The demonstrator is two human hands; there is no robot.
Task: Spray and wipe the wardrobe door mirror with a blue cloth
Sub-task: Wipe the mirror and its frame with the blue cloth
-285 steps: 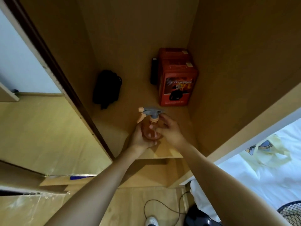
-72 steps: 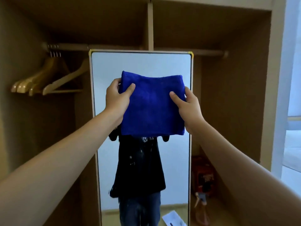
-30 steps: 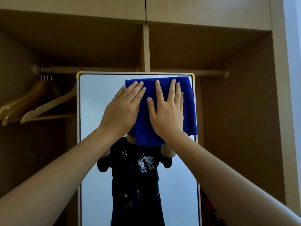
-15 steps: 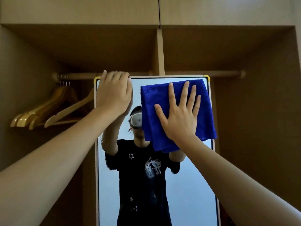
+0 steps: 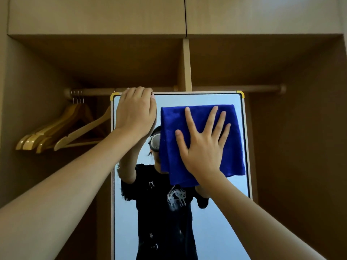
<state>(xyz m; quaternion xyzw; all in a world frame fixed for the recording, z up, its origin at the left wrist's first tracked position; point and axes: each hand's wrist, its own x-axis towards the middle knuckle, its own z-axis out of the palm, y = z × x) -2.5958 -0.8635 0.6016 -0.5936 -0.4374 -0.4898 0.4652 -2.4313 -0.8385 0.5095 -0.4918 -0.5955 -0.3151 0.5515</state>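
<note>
A tall mirror with a pale frame and yellow top corners stands upright in the open wardrobe. My right hand lies flat, fingers spread, pressing a folded blue cloth against the upper right of the glass. My left hand is curled over the mirror's top edge near its left corner, gripping the frame. Fine spray droplets speckle the lower glass. The spray bottle is out of sight.
Several wooden hangers hang on the rail at the left, behind the mirror. A vertical divider splits the wardrobe. Closed upper cupboard doors run across the top. The mirror reflects a person in a black shirt.
My left hand left the cloth and took hold of the mirror's top edge. My right hand alone now presses the cloth, slightly lower on the glass. The view tilted up.
</note>
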